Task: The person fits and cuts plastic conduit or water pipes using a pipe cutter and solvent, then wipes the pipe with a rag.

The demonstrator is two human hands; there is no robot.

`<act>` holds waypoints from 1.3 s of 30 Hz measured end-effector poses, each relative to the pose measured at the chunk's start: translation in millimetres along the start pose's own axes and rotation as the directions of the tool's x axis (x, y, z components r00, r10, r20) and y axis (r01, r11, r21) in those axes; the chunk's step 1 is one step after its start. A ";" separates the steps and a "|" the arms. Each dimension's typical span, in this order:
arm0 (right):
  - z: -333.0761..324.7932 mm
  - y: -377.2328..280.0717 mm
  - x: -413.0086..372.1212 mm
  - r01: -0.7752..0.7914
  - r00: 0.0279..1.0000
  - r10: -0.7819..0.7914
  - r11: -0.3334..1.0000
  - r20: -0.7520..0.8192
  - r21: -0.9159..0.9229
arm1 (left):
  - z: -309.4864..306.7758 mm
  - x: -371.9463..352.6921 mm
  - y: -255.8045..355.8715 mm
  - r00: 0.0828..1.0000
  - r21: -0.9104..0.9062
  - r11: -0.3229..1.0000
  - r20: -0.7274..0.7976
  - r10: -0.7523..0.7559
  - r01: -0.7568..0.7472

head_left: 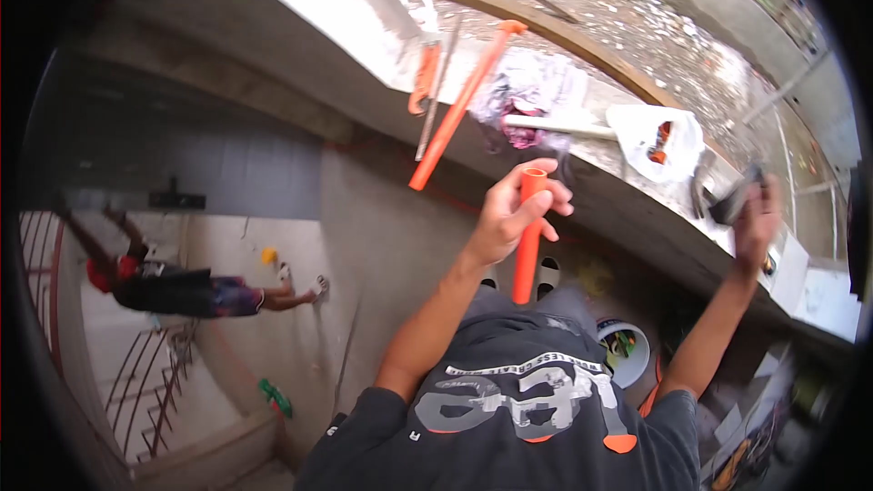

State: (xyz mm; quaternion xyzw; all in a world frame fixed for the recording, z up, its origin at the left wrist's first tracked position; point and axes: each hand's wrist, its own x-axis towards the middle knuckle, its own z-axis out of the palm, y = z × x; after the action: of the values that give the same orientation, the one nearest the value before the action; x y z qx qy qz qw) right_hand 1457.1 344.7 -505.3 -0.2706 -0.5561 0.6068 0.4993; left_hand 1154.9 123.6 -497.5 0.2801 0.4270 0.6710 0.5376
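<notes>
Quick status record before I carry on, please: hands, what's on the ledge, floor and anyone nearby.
Left hand: grips the short pipe near its upper end, open end showing
Right hand: holds a dark object, too blurred to identify
Ledge: long pipe jutting past the edge; cloth; white tube partly over the cloth; bag with orange pieces
Floor: bucket on the right, things inside
Nearby: another person, off to the left
</notes>
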 end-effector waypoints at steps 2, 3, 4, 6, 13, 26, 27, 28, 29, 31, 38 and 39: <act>113.2 12.2 -30.6 0.004 0.980 0.056 0.955 0.193 -0.296 | 2.5 -8.0 -2.7 0.987 0.097 0.985 -0.045 0.151 -0.146; 151.3 10.5 -32.3 -0.092 0.909 0.185 0.963 0.373 -0.253 | -1.6 -14.6 -8.6 0.988 0.126 0.982 -0.042 0.149 -0.142; 184.7 12.5 -30.1 -0.180 0.778 0.273 0.960 0.566 -0.216 | -8.7 -24.7 -11.8 0.985 0.177 0.973 -0.057 0.162 -0.150; 238.5 26.9 -35.8 -0.017 0.803 0.116 0.985 0.585 -0.172 | -19.4 -38.9 -23.2 0.960 -0.005 0.965 -0.098 0.262 -0.264; 366.5 47.3 -95.1 0.100 0.695 -0.038 0.994 0.718 -0.044 | -76.0 -130.0 9.6 0.845 -0.027 0.918 -0.401 0.353 -0.396; 442.1 65.3 -174.5 -0.401 0.252 0.488 0.839 0.836 -0.368 | -237.4 -232.1 101.0 -0.125 0.461 0.540 -0.829 0.546 -0.704; 446.3 71.6 -175.1 -0.398 0.273 0.496 0.838 0.824 -0.373 | -254.0 -249.3 112.7 -0.152 0.512 0.508 -0.792 0.591 -0.692; 447.9 80.6 -176.0 -0.222 0.396 0.325 0.941 0.859 -0.254 | -267.3 -259.9 120.7 -0.185 0.563 0.469 -0.751 0.633 -0.680; 450.7 83.2 -176.3 -0.028 0.478 0.137 0.990 0.868 -0.141 | -272.9 -262.7 125.5 -0.168 0.545 0.477 -0.761 0.626 -0.690; 455.7 77.4 -172.2 -0.165 0.429 0.245 0.968 0.870 -0.191 | -279.1 -269.9 133.2 -0.108 0.541 0.562 -0.773 0.625 -0.625; 478.7 65.8 -154.6 -0.134 0.811 0.128 0.991 0.571 -0.031 | -316.1 -271.9 103.2 0.000 0.384 0.685 -0.872 0.489 -0.619; 479.2 59.0 -146.2 -0.148 0.799 0.115 0.989 0.590 0.008 | -314.5 -271.1 100.9 0.004 0.369 0.707 -0.885 0.466 -0.604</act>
State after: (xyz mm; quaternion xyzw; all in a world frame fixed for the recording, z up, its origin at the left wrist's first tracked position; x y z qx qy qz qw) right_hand 1067.5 25.2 -481.6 -0.0939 -0.6466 0.7085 0.2667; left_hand 915.6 -228.1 -537.2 -0.0713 0.4768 0.8688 -0.1126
